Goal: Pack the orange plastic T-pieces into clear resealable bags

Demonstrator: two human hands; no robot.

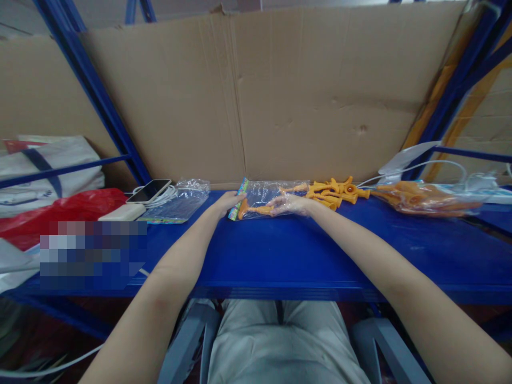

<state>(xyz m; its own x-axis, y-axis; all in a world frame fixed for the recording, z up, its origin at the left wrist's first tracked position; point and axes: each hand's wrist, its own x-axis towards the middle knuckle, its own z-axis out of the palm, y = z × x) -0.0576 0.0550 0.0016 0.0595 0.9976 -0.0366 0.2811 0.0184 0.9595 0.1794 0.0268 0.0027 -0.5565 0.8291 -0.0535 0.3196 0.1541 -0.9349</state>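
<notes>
Cardboard panel: the tall brown sheet (340,96) stands behind the held bag, spanning most of your view.
Worktop: the blue worktop (280,256) carries the held bag near its far edge, just in front of the cardboard.
Cloth bag: the white cloth bag (76,165) with a dark stripe lies well to the left of the held bag; you cannot tell its contents.
Red bag: the crumpled red bag (80,210) is also well left of the held bag, its contents hidden from you.
Filled bag: the clear filled bag (416,197) sits well to the right of the held bag, packed with orange pieces.
Held bag: the clear held bag (260,188) lies between your hands, its colourful strip at the left end and an orange piece (243,209) at that end, under the film.
Flat packaging: clear film (180,200) with a coloured strip along its near edge lies left of the held bag.
Pile: loose orange pieces (340,193) are heaped just beside the held bag's right end.
Left hand: your left hand (231,201) has its grip pinched on the strip end of the held bag.
Right hand: your right hand (290,205) touches the held bag's right part, fingers bent; you cannot tell how firmly its grip is closed.
</notes>
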